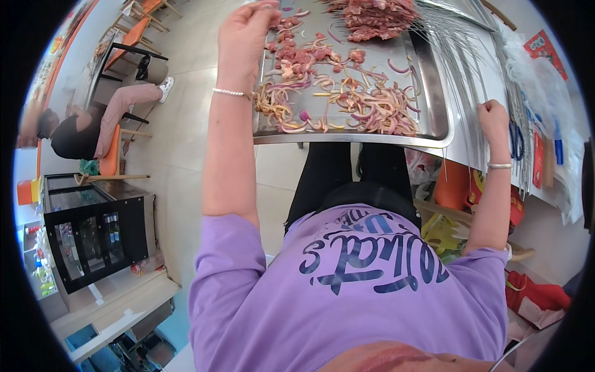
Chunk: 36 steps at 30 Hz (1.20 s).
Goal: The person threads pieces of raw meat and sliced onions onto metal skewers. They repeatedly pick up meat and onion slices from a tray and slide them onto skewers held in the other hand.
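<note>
My left hand [248,32] is raised over the left edge of a metal tray [344,138], its fingers bent together. Whether anything is between them cannot be made out. Loose raw meat pieces [297,56] and sliced red onion [383,109] lie scattered in the tray. At its far end is a pile of meat threaded on skewers [381,21]. Thin metal skewers [458,51] fan out rightward from the pile over the white tabletop [495,162]. Beside the skewers my right hand [493,122] has its fingers curled in; a skewer in its grasp cannot be confirmed.
Blue-handled scissors [516,139] and clear plastic bags [541,79] lie on the table's right side. Bags and a red cloth-like item [534,290] are lower right. On the left, a person [79,132] sits on an orange chair [110,149] near a black glass-fronted cabinet [97,228].
</note>
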Each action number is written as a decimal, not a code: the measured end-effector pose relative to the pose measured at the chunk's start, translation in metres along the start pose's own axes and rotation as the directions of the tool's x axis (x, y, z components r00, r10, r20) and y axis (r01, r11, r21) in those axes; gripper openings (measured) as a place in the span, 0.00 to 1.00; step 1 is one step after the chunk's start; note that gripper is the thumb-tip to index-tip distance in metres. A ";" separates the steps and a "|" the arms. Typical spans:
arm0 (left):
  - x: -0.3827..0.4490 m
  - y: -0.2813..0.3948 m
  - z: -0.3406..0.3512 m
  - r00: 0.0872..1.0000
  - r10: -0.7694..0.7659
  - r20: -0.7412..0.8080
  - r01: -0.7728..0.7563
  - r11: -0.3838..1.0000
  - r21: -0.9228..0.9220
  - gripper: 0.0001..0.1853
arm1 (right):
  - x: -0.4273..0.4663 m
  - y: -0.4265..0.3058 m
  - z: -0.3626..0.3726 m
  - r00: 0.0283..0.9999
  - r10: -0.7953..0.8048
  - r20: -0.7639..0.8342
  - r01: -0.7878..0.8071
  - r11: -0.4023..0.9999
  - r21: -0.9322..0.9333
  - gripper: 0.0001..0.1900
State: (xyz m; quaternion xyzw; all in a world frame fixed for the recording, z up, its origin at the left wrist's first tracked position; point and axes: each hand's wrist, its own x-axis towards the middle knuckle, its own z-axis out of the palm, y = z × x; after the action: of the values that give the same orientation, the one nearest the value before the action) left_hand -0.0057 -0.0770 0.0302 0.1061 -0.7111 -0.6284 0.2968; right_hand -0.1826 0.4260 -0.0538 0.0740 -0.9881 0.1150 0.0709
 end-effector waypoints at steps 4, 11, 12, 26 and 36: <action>0.014 -0.017 -0.002 0.989 0.018 0.148 -0.110 0.756 0.645 0.13 | 0.009 0.024 -0.010 0.993 0.097 -0.068 -0.090 0.992 0.093 0.15; 0.021 -0.041 0.019 0.936 -0.123 0.329 -0.269 0.353 0.896 0.15 | -0.001 0.060 0.000 0.972 0.200 -0.126 -0.137 0.910 0.392 0.16; 0.020 -0.042 0.025 0.928 -0.222 0.300 -0.223 0.317 0.922 0.13 | -0.013 0.050 -0.018 0.958 0.285 -0.028 -0.245 0.865 0.439 0.17; -0.010 -0.004 0.043 0.844 -0.322 0.429 0.453 0.857 -0.248 0.13 | -0.150 -0.107 -0.084 0.999 -0.017 0.028 -0.018 0.420 0.908 0.15; -0.037 -0.018 0.067 0.908 -0.266 0.324 0.390 0.817 -0.424 0.15 | -0.169 -0.164 -0.063 0.978 -0.208 0.018 0.115 0.611 0.783 0.06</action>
State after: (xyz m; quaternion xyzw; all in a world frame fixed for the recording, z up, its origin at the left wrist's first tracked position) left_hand -0.0171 -0.0056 0.0002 0.0711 -0.5354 -0.8346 0.1081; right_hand 0.0175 0.3051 0.0163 0.1922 -0.8328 0.5191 -0.0110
